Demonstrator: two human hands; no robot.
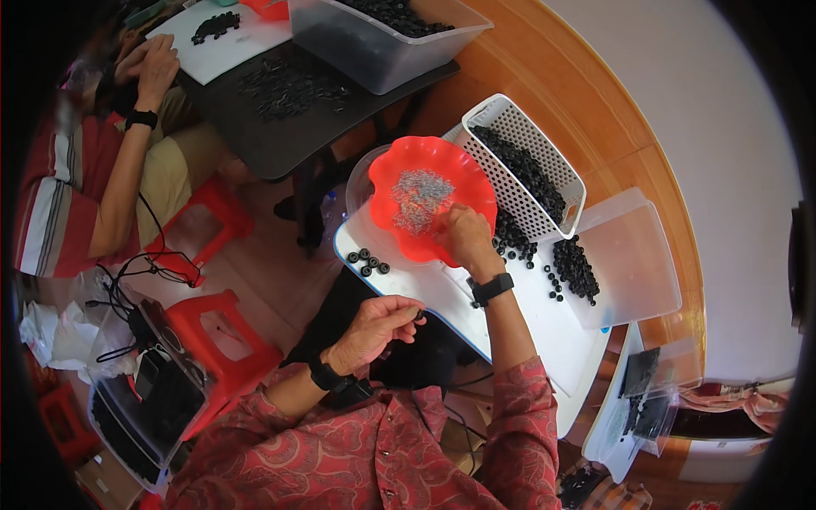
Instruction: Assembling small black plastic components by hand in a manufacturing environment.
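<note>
My left hand (376, 331) is closed, pinching a small black round part (420, 314) between thumb and fingertips, just off the table's near edge. My right hand (467, 240) reaches into a red wavy-rimmed bowl (389, 166). Its fingers are bunched down at a heap of small silver metal pieces (415, 202); whatever they grip is hidden. Several black ring-shaped parts (367, 262) lie on the white tabletop, left of the bowl. More black round parts (576, 270) are heaped to the right of my right hand.
A white perforated basket (478, 116) of black parts stands behind the bowl. To its right lies a clear plastic tray (642, 255). Another person's hand (155, 75) is at a dark table (280, 140) bearing a large clear bin (374, 64). A red stool (219, 340) stands at left.
</note>
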